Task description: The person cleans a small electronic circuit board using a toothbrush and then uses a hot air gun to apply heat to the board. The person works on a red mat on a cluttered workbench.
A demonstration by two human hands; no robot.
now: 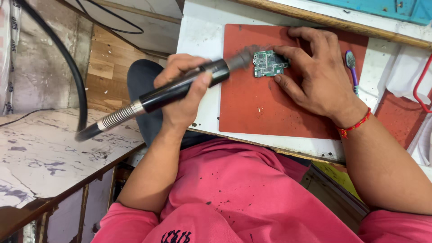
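My left hand [182,92] grips a black rotary tool handpiece [180,87] with a coiled metal neck and a thick black hose trailing off to the left. Its blurred tip meets the left edge of a small green circuit board [268,64]. The board lies on a red mat [256,103] on the white worktop. My right hand [315,74] rests flat on the mat, with its fingers pressing on the board's top and right edges. A red thread bracelet circles my right wrist.
A purple toothbrush [352,67] lies just right of the mat. White cloth [407,72] and a red wire loop sit at the far right. A marbled side table [40,157] stands to the left, a wooden floor beyond it. My pink shirt fills the bottom.
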